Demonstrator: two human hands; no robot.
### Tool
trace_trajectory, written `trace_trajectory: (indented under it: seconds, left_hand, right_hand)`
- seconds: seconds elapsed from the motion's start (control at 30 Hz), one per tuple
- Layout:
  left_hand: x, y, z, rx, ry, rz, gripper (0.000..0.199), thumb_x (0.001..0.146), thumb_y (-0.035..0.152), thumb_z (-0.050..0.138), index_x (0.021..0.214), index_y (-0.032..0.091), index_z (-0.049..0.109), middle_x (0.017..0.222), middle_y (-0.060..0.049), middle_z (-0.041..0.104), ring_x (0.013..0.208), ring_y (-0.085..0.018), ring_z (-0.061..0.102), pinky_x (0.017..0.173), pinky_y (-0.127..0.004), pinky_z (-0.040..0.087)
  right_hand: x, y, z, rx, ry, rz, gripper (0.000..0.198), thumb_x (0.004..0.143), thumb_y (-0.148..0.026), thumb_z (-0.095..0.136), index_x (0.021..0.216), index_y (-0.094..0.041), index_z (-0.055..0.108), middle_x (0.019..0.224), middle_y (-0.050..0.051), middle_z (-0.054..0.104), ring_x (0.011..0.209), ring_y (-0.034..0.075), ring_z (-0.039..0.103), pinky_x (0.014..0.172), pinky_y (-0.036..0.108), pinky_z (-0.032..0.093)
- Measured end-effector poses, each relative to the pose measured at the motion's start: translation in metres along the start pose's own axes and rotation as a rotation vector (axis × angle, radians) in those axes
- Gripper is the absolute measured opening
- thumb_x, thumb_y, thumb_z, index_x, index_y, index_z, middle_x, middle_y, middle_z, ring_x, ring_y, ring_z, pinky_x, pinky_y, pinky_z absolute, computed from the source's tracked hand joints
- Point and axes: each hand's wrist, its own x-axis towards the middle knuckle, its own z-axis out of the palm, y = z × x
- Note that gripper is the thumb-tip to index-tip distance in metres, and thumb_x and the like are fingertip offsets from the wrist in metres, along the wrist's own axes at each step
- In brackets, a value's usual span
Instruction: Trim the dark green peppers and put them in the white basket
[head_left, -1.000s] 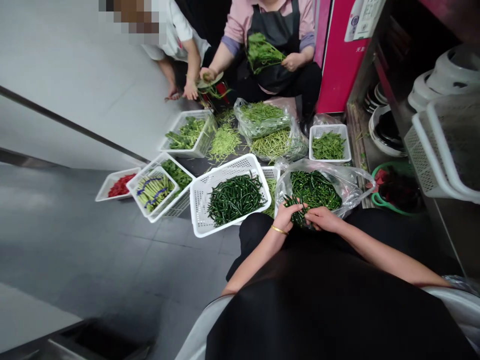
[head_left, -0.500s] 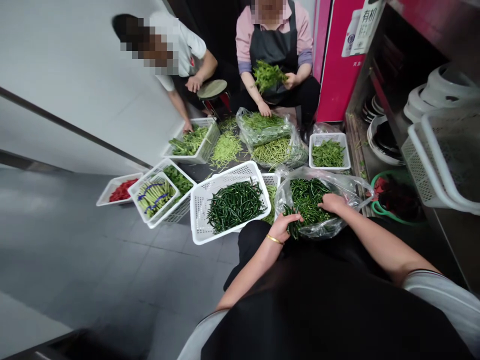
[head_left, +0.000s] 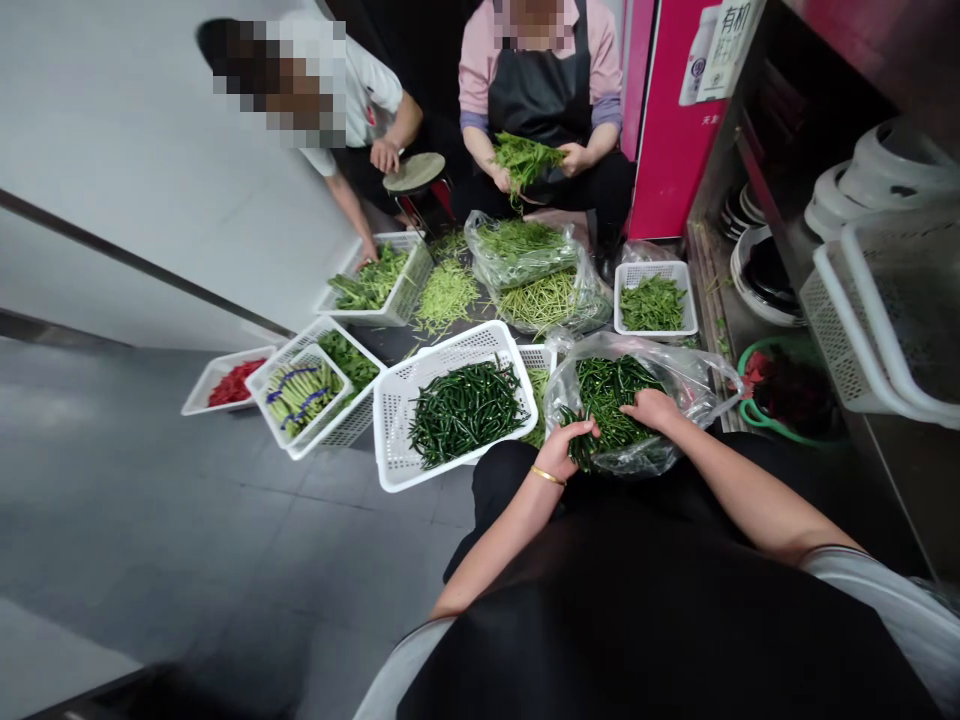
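Note:
A clear plastic bag point(head_left: 694, 372) full of thin green chili peppers point(head_left: 619, 385) lies open in front of my knees. My left hand point(head_left: 566, 450), with a gold bangle at the wrist, is closed round a bunch of green chili peppers at the bag's near left edge. Over the pile, my right hand point(head_left: 651, 410) has its fingers bent together down at the peppers. What its fingertips pinch, if anything, is too small to make out. Left of the bag, a white basket point(head_left: 384, 440) holds a heap of dark green chili peppers point(head_left: 466, 412).
Across from me, one co-worker holds leafy greens point(head_left: 525, 160); another reaches into a white basket point(head_left: 409, 300). Trimmed stems point(head_left: 446, 295) lie on the floor. A basket of leaves point(head_left: 652, 305) stands behind the bag, a green basket point(head_left: 750, 412) at right, a metal shelf point(head_left: 885, 480) beyond.
My right hand has shifted slightly left over the peppers. The co-worker in pink has lifted the lower hand from the bag to the greens. The whole view has shifted a little.

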Motion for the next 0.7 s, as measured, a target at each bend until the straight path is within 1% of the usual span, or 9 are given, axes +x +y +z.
trace_trajectory:
  seconds: [0.1, 0.17, 0.23, 0.3, 0.37, 0.47, 0.57, 0.63, 0.7]
  left_hand:
    - [-0.003, 0.001, -0.005, 0.035, -0.010, -0.006, 0.034, 0.056, 0.027, 0.083, 0.081, 0.009, 0.070, 0.063, -0.001, 0.062, 0.052, -0.009, 0.053, 0.050, -0.024, 0.040]
    - [-0.001, 0.001, -0.008, 0.031, -0.029, -0.014, 0.040, 0.057, 0.025, 0.082, 0.091, 0.008, 0.071, 0.064, 0.000, 0.062, 0.052, -0.008, 0.053, 0.049, -0.023, 0.039]
    - [0.003, -0.001, -0.008, 0.011, -0.051, -0.047, 0.042, 0.059, 0.025, 0.080, 0.097, 0.008, 0.071, 0.064, 0.000, 0.062, 0.052, -0.008, 0.052, 0.048, -0.022, 0.037]
    - [0.007, -0.005, -0.005, 0.005, -0.076, -0.100, 0.037, 0.060, 0.025, 0.078, 0.092, 0.008, 0.071, 0.063, -0.001, 0.061, 0.050, -0.008, 0.050, 0.048, -0.023, 0.037]
    - [0.010, -0.010, 0.002, 0.020, -0.103, -0.103, 0.034, 0.060, 0.026, 0.078, 0.087, 0.008, 0.070, 0.063, -0.001, 0.061, 0.051, -0.008, 0.051, 0.050, -0.023, 0.038]
    - [0.009, -0.015, 0.014, 0.077, -0.072, 0.106, 0.037, 0.058, 0.026, 0.081, 0.089, 0.011, 0.067, 0.064, 0.000, 0.062, 0.057, -0.010, 0.056, 0.060, -0.025, 0.044]
    - [0.002, -0.014, 0.018, 0.137, 0.053, 0.361, 0.043, 0.055, 0.024, 0.084, 0.092, 0.014, 0.064, 0.068, 0.001, 0.065, 0.064, -0.012, 0.060, 0.068, -0.026, 0.046]
    - [-0.003, -0.010, 0.014, 0.132, 0.087, 0.366, 0.042, 0.055, 0.026, 0.084, 0.090, 0.014, 0.064, 0.066, 0.001, 0.064, 0.062, -0.012, 0.059, 0.066, -0.026, 0.045]
    - [-0.008, -0.006, 0.007, 0.094, 0.059, 0.258, 0.040, 0.056, 0.029, 0.083, 0.088, 0.013, 0.065, 0.062, 0.001, 0.062, 0.056, -0.011, 0.057, 0.060, -0.025, 0.044]
  right_hand:
    - [0.002, -0.001, -0.002, 0.033, 0.019, -0.010, 0.028, 0.089, -0.039, 0.054, 0.085, -0.016, 0.071, 0.094, 0.010, 0.072, 0.086, 0.020, 0.065, 0.069, 0.026, 0.040]
    - [-0.013, 0.004, -0.001, 0.065, 0.069, -0.079, 0.029, 0.092, -0.035, 0.048, 0.080, -0.018, 0.068, 0.085, 0.007, 0.070, 0.080, 0.018, 0.063, 0.067, 0.026, 0.039]
    - [-0.037, 0.008, 0.001, 0.084, 0.117, -0.238, 0.032, 0.094, -0.035, 0.042, 0.078, -0.019, 0.065, 0.083, 0.007, 0.068, 0.079, 0.018, 0.061, 0.068, 0.026, 0.038]
    - [-0.065, 0.008, 0.005, 0.109, 0.157, -0.423, 0.034, 0.096, -0.036, 0.038, 0.080, -0.019, 0.063, 0.087, 0.007, 0.067, 0.080, 0.018, 0.060, 0.071, 0.027, 0.038]
    - [-0.084, 0.003, 0.007, 0.156, 0.158, -0.549, 0.034, 0.096, -0.037, 0.035, 0.080, -0.019, 0.060, 0.086, 0.007, 0.065, 0.078, 0.018, 0.058, 0.071, 0.027, 0.038]
    - [-0.088, -0.010, -0.001, 0.295, 0.073, -0.554, 0.035, 0.095, -0.035, 0.033, 0.070, -0.020, 0.052, 0.072, 0.004, 0.059, 0.068, 0.016, 0.055, 0.067, 0.027, 0.037]
    - [-0.076, -0.024, -0.019, 0.422, -0.027, -0.536, 0.035, 0.091, -0.034, 0.038, 0.059, -0.021, 0.042, 0.059, -0.001, 0.051, 0.059, 0.013, 0.049, 0.060, 0.026, 0.035]
    - [-0.076, -0.035, -0.031, 0.491, -0.138, -0.600, 0.036, 0.089, -0.037, 0.040, 0.057, -0.021, 0.039, 0.053, -0.004, 0.046, 0.053, 0.011, 0.045, 0.056, 0.024, 0.034]
    - [-0.086, -0.042, -0.039, 0.534, -0.339, -0.717, 0.036, 0.090, -0.040, 0.039, 0.059, -0.021, 0.038, 0.049, -0.006, 0.042, 0.045, 0.009, 0.042, 0.050, 0.023, 0.032]
